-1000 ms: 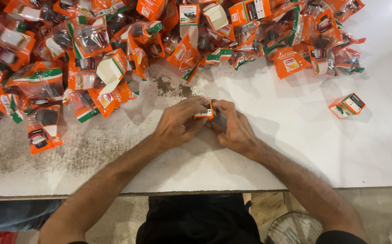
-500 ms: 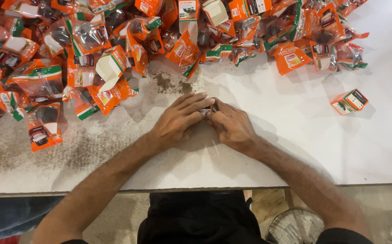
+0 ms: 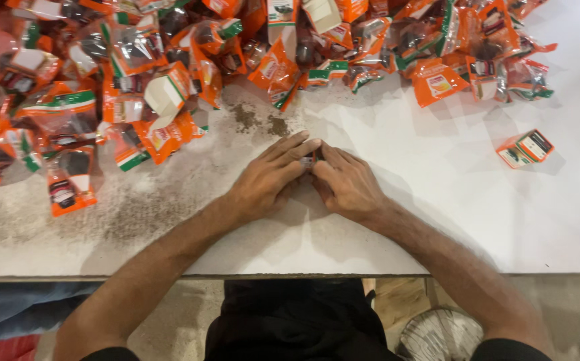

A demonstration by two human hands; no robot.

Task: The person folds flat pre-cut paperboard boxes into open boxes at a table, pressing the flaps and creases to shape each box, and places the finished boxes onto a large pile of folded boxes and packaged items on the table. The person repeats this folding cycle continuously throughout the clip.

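Note:
My left hand (image 3: 268, 179) and my right hand (image 3: 345, 182) lie side by side on the white table (image 3: 437, 200), fingertips pressed together around a small orange packet (image 3: 311, 159). Only a sliver of that packet shows between the fingers; the rest is hidden under both hands. Behind them, across the far side of the table, spreads a big pile of orange, green and clear plastic packets (image 3: 170, 73).
A single small orange box (image 3: 524, 148) lies apart at the right. Dark gritty dust (image 3: 256, 120) marks the table's left half. The table's near edge runs just below my wrists. A wire basket (image 3: 440, 334) stands on the floor.
My hands have closed further over the small packet and pressed it down to the table, so less of it shows than a second ago.

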